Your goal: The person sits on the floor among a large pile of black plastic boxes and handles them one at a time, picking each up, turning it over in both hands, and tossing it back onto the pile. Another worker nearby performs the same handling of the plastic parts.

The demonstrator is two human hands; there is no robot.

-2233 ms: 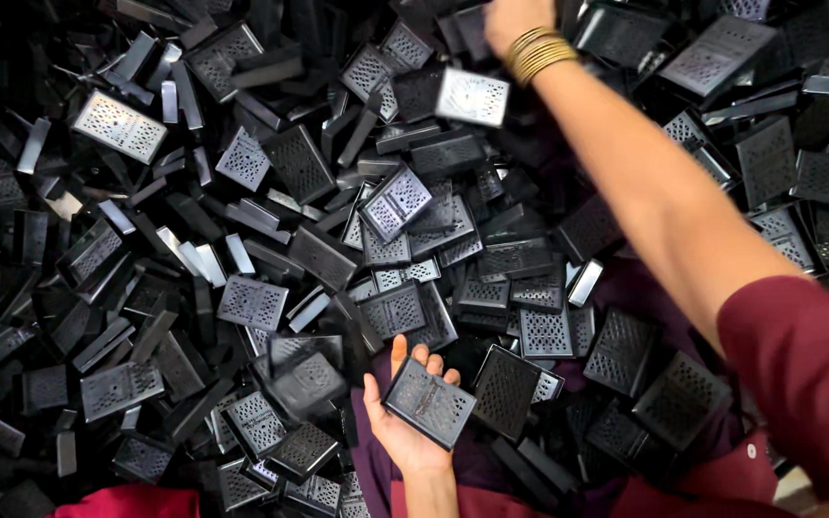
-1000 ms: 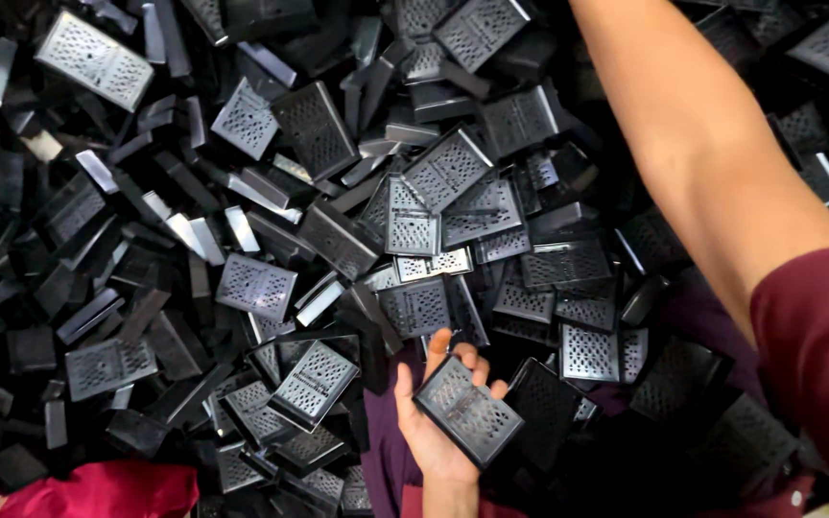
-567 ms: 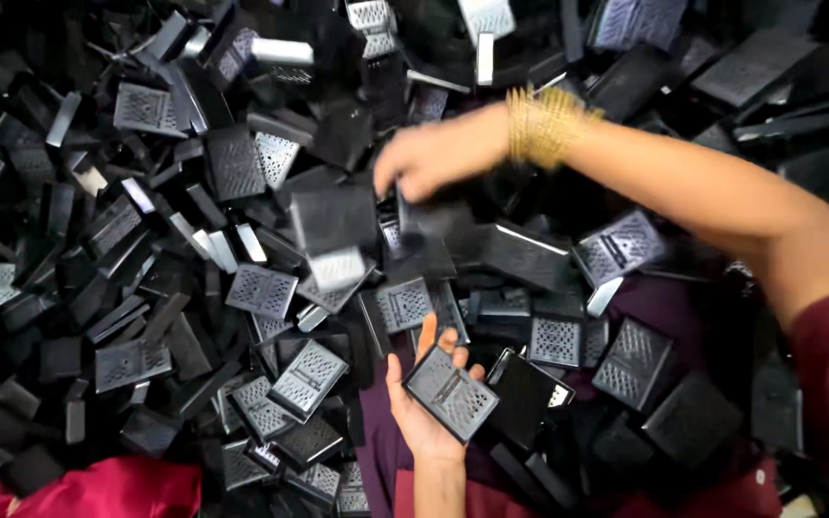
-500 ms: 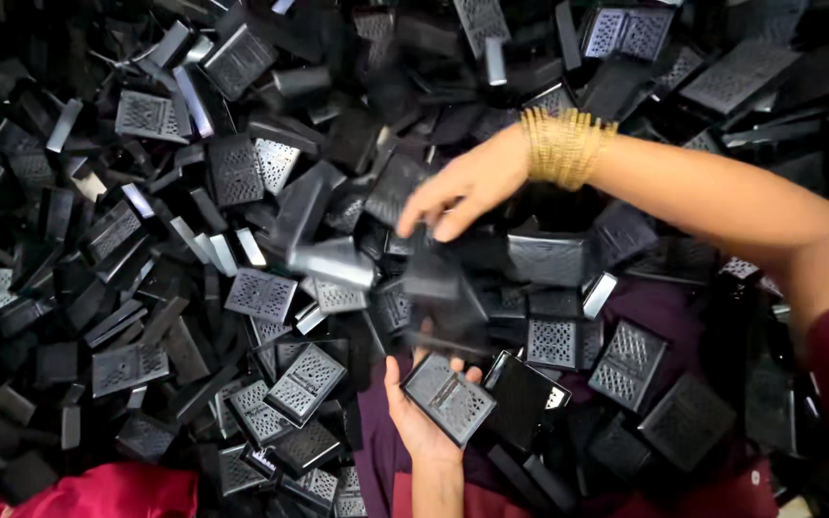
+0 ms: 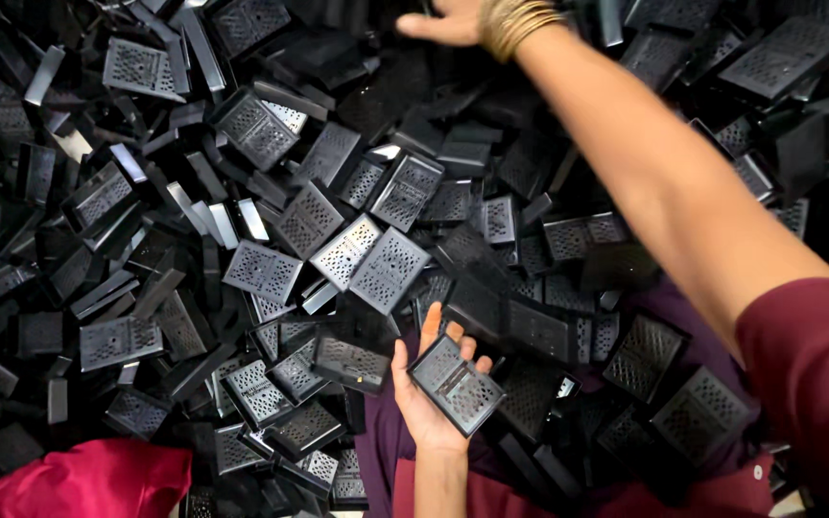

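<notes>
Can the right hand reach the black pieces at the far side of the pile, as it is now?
Probably yes. The right hand is stretched out to the top edge of the view, over the pile of black perforated pieces, and nothing blocks it. Its fingers are cut off there, so any contact cannot be told.

Left hand (image 5: 426, 398) palm-up cradling black perforated plate (image 5: 457, 384); right hand (image 5: 443, 19) over pile (image 5: 242, 240).

The right hand (image 5: 443, 21) wears a stack of thin gold bangles (image 5: 518, 21) just behind it at the wrist, and farther up that arm sits a dark maroon sleeve (image 5: 813, 384). The left hand (image 5: 426, 403) and its forearm are bare.
</notes>
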